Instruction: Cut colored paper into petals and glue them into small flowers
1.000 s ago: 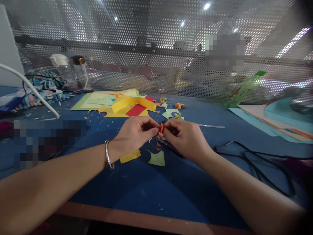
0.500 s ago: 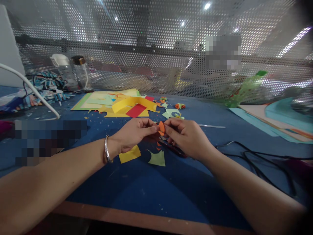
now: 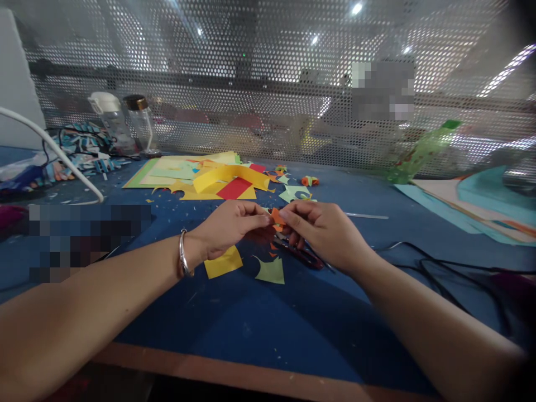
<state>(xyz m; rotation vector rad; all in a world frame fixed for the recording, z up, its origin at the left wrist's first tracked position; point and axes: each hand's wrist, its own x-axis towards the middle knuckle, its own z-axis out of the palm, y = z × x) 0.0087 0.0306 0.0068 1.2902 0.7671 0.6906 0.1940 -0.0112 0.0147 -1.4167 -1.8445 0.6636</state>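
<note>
Between my two hands is a small piece of orange paper (image 3: 276, 216), pinched at both sides above the blue table. My left hand (image 3: 232, 226), with a silver bangle at the wrist, grips its left edge between thumb and forefinger. The thumb and fingers of my right hand (image 3: 320, 226) close on its right side. Under the right hand lies a dark red-handled tool (image 3: 307, 257), partly hidden, perhaps scissors. A yellow paper square (image 3: 225, 263) and a pale green cut-out scrap (image 3: 271, 270) lie just in front of the hands.
Stacked coloured sheets (image 3: 144, 176) lie at the back, with a small orange and green paper piece (image 3: 310, 181) to their right. Two bottles (image 3: 142, 125) stand back left; a green bottle (image 3: 422, 151) leans back right. Black cables (image 3: 435, 273) cross the right side. A perforated metal screen (image 3: 251, 72) stands behind.
The orange paper has turned a little in my fingers, and my right thumb now covers more of it. The right hand has shifted slightly, showing more of the dark red tool.
</note>
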